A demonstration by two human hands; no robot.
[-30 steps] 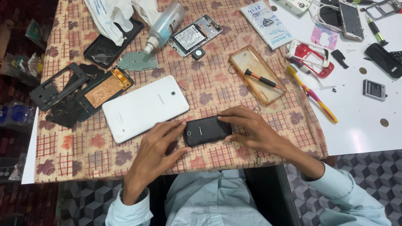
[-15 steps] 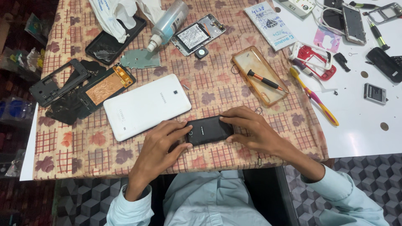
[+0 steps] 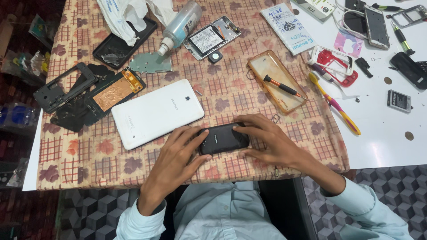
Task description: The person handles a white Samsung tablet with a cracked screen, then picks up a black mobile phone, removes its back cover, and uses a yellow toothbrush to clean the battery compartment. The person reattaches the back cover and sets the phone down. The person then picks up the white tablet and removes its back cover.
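Patterned tablecloth (image 3: 147, 164): covers the table's left portion, strewn with phone parts.
White tablet (image 3: 156, 113): face down, tilted, just left and far of the hands.
Amber phone case (image 3: 275, 80): right of centre, a small screwdriver (image 3: 281, 86) lying in it.
Small black phone (image 3: 223, 138): back up, near edge, centre; long axis runs left–right, lying directly between both hands.
Left hand (image 3: 174, 161): fingers curled, thumb and fingertips gripping the phone's left end.
Right hand (image 3: 270, 142): partly closed, fingers pinching its right end. Both equally near.
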